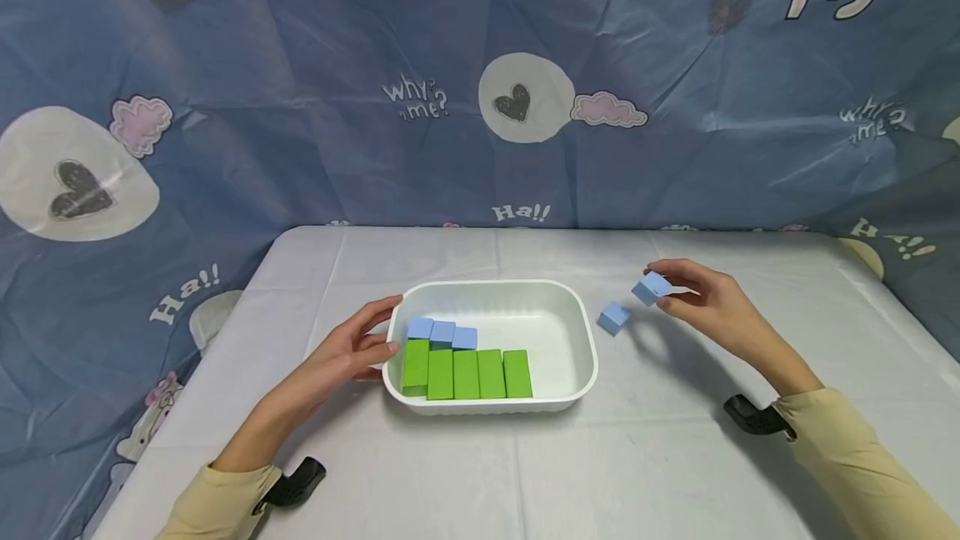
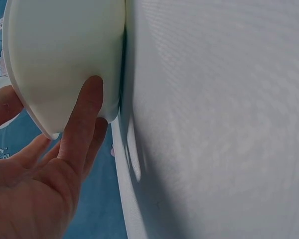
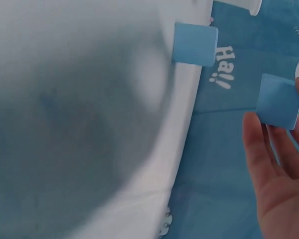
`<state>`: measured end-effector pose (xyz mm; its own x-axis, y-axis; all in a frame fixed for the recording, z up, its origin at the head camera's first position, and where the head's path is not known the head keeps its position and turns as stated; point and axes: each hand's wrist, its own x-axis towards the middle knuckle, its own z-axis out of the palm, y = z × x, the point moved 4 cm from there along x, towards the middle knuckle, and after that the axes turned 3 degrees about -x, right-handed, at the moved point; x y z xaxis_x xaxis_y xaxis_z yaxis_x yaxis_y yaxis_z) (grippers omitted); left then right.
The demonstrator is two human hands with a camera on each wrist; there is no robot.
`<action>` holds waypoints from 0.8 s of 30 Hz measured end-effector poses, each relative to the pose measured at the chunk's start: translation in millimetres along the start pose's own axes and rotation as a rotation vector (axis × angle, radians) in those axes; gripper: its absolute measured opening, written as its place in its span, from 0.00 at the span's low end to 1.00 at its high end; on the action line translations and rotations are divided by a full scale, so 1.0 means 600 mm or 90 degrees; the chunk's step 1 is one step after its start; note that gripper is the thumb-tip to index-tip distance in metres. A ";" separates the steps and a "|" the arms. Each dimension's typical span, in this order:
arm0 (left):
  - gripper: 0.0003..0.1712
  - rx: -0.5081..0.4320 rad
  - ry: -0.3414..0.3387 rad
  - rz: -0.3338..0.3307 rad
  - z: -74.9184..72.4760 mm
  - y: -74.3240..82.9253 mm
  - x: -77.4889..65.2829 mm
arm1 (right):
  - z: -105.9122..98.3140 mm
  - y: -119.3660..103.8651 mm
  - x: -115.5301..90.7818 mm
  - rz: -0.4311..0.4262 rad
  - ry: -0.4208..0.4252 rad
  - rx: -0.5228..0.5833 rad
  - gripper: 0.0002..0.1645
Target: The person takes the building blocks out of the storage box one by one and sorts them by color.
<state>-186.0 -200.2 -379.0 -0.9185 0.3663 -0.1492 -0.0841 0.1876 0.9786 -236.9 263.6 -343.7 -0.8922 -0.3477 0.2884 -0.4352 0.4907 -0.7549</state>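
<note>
Right hand (image 1: 708,300): raised above the table, forearm coming in from the lower right; fingertips pinch a light blue cube (image 1: 651,287), with the cube at the tips, tilted, clear of the table surface.
Right fingers (image 3: 259,149): extended alongside the held cube in the wrist view, thumb barely in frame at the right edge.
Second blue cube (image 1: 614,317): lies on the table just below and left of the right fingertips, between them and the tray, not touched.
Left hand (image 1: 352,352): forearm angled in from the lower left; fingers straight, resting against the left outer wall of the white tray (image 1: 577,315).
Left fingers (image 2: 84,119): one fingertip presses flat on the tray wall under the rim; no curl round it.
Tray contents: three blue cubes (image 1: 442,332) in a row just right of the left fingertips; five green blocks (image 1: 467,373) side by side in front of them.
Table (image 1: 675,457): covered in white cloth.
</note>
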 end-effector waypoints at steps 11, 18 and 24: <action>0.37 0.008 0.002 0.001 -0.001 0.001 0.000 | 0.002 0.026 -0.013 0.072 -0.019 -0.117 0.23; 0.36 0.017 0.002 0.007 0.000 0.002 -0.001 | 0.008 0.037 -0.019 0.099 -0.071 -0.105 0.26; 0.36 0.016 0.003 0.002 0.001 0.003 -0.001 | 0.014 0.046 -0.023 0.129 -0.086 -0.135 0.27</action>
<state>-185.2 -199.8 -377.4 -0.9206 0.3624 -0.1457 -0.0716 0.2100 0.9751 -235.8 275.4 -373.2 -0.9455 -0.3213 0.0536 -0.2784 0.7118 -0.6449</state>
